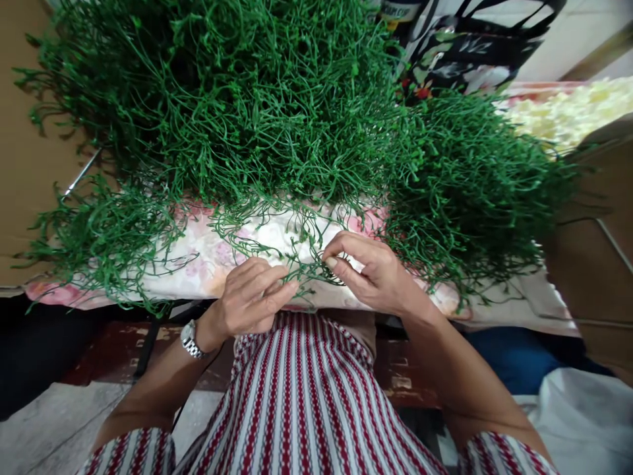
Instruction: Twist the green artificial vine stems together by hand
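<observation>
My right hand [373, 272] pinches a thin green artificial stem [319, 270] between thumb and forefinger, above the near edge of the table. Facing it, my left hand [257, 295], with a metal watch at the wrist, has its fingers closed at the other side of the same tangle of stems. Its thumb is hidden behind the fingers. Several loose green stems [247, 227] lie on the flowered cloth [205, 254] just beyond both hands.
A large heap of green stems [237, 105] covers the back, with another heap [469, 191] at right and a smaller pile [109, 237] at left. Cardboard boxes [30, 152] flank the table. A black floral bag [475, 53] and pale yellow pieces [578, 109] stand behind.
</observation>
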Tool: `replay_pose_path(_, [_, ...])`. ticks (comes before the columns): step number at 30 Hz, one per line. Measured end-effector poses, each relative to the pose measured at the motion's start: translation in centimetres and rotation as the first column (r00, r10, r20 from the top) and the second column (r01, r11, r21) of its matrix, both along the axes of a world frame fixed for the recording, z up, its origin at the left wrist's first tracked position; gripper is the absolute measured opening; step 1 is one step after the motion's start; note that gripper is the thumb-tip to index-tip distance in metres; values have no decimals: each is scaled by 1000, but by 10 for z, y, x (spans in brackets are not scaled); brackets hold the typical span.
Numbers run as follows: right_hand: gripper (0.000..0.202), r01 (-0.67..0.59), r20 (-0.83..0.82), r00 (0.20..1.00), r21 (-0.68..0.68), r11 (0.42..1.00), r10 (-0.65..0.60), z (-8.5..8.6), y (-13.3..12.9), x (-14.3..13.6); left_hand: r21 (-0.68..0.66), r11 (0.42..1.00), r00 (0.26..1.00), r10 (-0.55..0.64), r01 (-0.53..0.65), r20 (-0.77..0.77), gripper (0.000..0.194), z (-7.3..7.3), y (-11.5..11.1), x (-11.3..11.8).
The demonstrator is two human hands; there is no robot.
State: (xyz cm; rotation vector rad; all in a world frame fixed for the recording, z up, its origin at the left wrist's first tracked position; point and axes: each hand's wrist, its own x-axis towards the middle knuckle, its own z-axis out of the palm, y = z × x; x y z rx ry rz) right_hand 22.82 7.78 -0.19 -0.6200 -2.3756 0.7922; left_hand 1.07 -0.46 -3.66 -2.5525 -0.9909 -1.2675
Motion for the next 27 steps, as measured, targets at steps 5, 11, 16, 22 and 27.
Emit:
replay_pose_path(5, [10,73,45,996,185,980,-83,-1,-4,-3,-265,964,951,113,-35,288,35,16,0,11])
replay_pose_path(11, [9,77,-79,995,243,967,-60,-5,-13,-17,-557,813,962,260,-172,83,13,31,10,36])
replay_pose_path(16, [13,152,-172,975,73,986,-138,-6,-14,-14,-664,746,923,282,-38,264,11,22,13,38])
replay_pose_path(22, [15,160,-176,970,-43,986,-165,-11,-13,-2,-619,782,830,302,66,470,10,17,11,32])
replay_pose_path(27, [25,143,-214,968,32,989,-133,-18,-14,-1,-636,766,786,337,90,518,10,14,11,36])
